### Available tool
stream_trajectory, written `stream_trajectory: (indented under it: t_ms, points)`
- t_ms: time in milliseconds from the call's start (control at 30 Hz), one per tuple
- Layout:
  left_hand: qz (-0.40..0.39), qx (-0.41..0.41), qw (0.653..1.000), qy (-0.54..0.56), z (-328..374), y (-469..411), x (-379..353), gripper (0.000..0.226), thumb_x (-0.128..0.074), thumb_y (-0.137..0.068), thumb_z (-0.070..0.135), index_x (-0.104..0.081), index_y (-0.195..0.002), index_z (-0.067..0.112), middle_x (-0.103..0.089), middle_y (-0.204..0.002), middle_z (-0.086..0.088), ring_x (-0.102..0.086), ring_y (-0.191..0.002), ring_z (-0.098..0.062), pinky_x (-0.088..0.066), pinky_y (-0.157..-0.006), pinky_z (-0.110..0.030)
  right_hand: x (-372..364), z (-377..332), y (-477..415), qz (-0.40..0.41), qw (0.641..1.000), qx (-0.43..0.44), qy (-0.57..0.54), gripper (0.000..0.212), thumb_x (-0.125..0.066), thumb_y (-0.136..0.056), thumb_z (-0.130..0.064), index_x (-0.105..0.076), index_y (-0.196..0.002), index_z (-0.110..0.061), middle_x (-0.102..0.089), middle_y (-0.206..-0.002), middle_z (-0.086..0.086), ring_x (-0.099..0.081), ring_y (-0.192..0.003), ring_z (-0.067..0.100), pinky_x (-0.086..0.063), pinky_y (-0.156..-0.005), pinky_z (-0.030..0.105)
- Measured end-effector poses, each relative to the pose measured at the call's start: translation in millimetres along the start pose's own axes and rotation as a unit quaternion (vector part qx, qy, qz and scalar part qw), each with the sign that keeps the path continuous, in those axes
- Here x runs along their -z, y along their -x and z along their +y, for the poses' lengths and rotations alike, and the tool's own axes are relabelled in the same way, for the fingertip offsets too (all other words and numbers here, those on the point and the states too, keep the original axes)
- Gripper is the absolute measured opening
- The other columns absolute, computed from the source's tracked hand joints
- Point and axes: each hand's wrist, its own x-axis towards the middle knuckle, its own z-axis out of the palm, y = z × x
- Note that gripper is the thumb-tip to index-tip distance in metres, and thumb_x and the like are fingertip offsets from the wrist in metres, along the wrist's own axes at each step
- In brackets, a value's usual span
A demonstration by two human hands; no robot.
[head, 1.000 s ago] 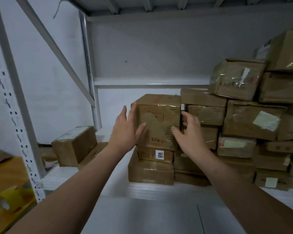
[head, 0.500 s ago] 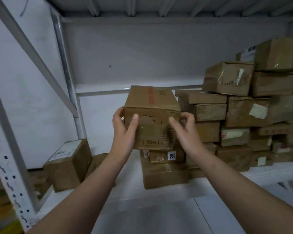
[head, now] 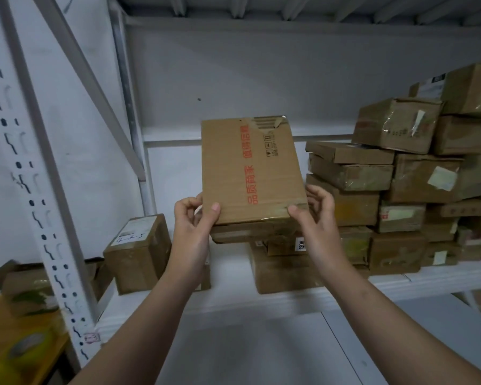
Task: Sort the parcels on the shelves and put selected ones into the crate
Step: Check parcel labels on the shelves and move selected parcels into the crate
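Head view. Cardboard carton [head: 250, 170] held in mid-air at centre frame, above the white shelf [head: 261, 304], broad face turned toward the camera, top edge leaning away. Red print running lengthwise down that face; handling symbols and torn tape near the top right corner.

Pinched at the lower left corner by the left grip [head: 193, 218]: thumb on the near face, fingers curled behind the edge. Pinched at the lower right corner by the right grip [head: 318, 215] in the same manner, thumb in front, fingers curled behind.

Directly behind and below the held carton: a carton tagged "1206" [head: 286, 245] resting on a wider carton [head: 281, 273]. Contact between these and the held carton not determinable.

Right: tall pile of taped parcels [head: 400, 184], several layers high, reaching the right frame edge.

Left, on the shelf: single small carton [head: 139, 254] with a handwritten white label on top, well apart from the pile.

Near left: perforated white upright [head: 39, 190] and diagonal brace [head: 89, 87] of the rack.
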Motion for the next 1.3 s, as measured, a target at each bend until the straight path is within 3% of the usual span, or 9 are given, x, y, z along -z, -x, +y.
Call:
stream_trajectory:
  t_ms: [167,333,433,533,633,700,800,967,1300]
  points:
    - [-0.025,0.0,0.999,0.02,0,10,12,0.037,-0.03,-0.103,0.039,-0.059,-0.125,0.032,-0.062,-0.126,0.014,-0.054,-0.121,-0.003,-0.044,-0.104,-0.036,4,-1,15,0.002,1.0,0.015,-0.023,0.037,-0.051,-0.095,-0.012,-0.044,-0.121,-0.038,-0.055,-0.124,-0.008,-0.053,-0.116,0.009,-0.046,-0.098,0.031]
    - [-0.073,0.132,0.971,-0.188,-4,1,15,0.076,-0.033,-0.086,0.071,-0.018,-0.15,0.032,-0.033,-0.151,0.005,-0.036,-0.136,-0.024,-0.032,-0.111,-0.045,6,-1,25,0.041,0.998,0.027,-0.044,0.035,-0.045,-0.097,-0.013,-0.045,-0.12,-0.039,-0.057,-0.122,-0.007,-0.057,-0.108,0.004,-0.049,-0.087,0.021]
    - [-0.081,0.154,0.974,-0.145,-8,2,16,0.114,-0.044,-0.056,0.085,-0.016,-0.151,0.028,-0.044,-0.136,0.009,-0.046,-0.127,-0.022,-0.037,-0.109,-0.046,11,-3,27,0.052,0.998,0.031,-0.03,0.033,-0.046,-0.089,-0.029,-0.047,-0.116,-0.048,-0.057,-0.126,-0.004,-0.057,-0.113,0.012,-0.049,-0.092,0.032]
    - [-0.04,0.1,0.991,-0.08,-13,9,21,0.108,-0.062,-0.059,0.074,-0.03,-0.147,0.021,-0.052,-0.131,0.01,-0.053,-0.121,-0.015,-0.038,-0.109,-0.042,14,-9,26,0.059,0.996,0.062,0.012,0.032,-0.041,-0.098,-0.023,-0.044,-0.12,-0.047,-0.053,-0.128,-0.009,-0.052,-0.119,0.008,-0.044,-0.104,0.036]
    - [-0.071,0.076,0.994,0.03,-11,12,20,0.074,-0.069,-0.069,0.048,-0.045,-0.134,0.02,-0.067,-0.118,0.001,-0.065,-0.106,-0.013,-0.048,-0.094,-0.032,15,-16,24,0.05,0.989,0.094,0.104,0.036,-0.037,-0.102,-0.012,-0.048,-0.127,-0.036,-0.041,-0.138,-0.002,-0.042,-0.121,-0.007,-0.036,-0.105,0.013]
    - [-0.065,0.073,0.992,0.074,-12,14,18,0.066,-0.069,-0.071,0.033,-0.038,-0.129,0.029,-0.07,-0.111,0.001,-0.067,-0.097,-0.013,-0.052,-0.083,-0.031,13,-21,27,0.027,0.988,0.065,0.137,0.032,-0.046,-0.1,-0.036,-0.051,-0.131,-0.034,-0.041,-0.142,-0.005,-0.04,-0.126,0.0,-0.036,-0.107,0.021]
    - [-0.073,0.02,0.997,0.018,-15,20,14,0.059,-0.07,-0.079,0.025,-0.033,-0.123,0.038,-0.067,-0.116,0.009,-0.065,-0.102,-0.008,-0.054,-0.086,-0.031,8,-29,35,-0.06,0.992,-0.04,0.104,0.085,-0.041,-0.073,-0.073,-0.034,-0.147,-0.032,-0.043,-0.143,-0.01,-0.042,-0.125,0.007,-0.038,-0.097,0.027]
    - [-0.072,-0.044,0.996,0.003,-16,31,10,0.069,-0.068,-0.084,0.016,-0.033,-0.14,0.036,-0.055,-0.134,0.011,-0.058,-0.115,-0.003,-0.052,-0.088,-0.019,2,-26,38,-0.071,0.988,0.023,0.134,0.098,-0.08,-0.071,-0.039,-0.023,-0.15,-0.031,-0.052,-0.135,-0.012,-0.052,-0.119,0.001,-0.045,-0.101,0.029]
    - [-0.07,-0.051,0.996,0.016,-20,43,6,0.069,-0.064,-0.087,0.005,-0.032,-0.144,0.027,-0.056,-0.132,0.01,-0.059,-0.111,0.0,-0.049,-0.08,-0.01,2,-6,44,-0.047,0.992,0.026,0.116,0.095,-0.082,-0.075,-0.02,-0.024,-0.149,-0.029,-0.054,-0.134,-0.009,-0.053,-0.121,0.004,-0.045,-0.105,0.04]
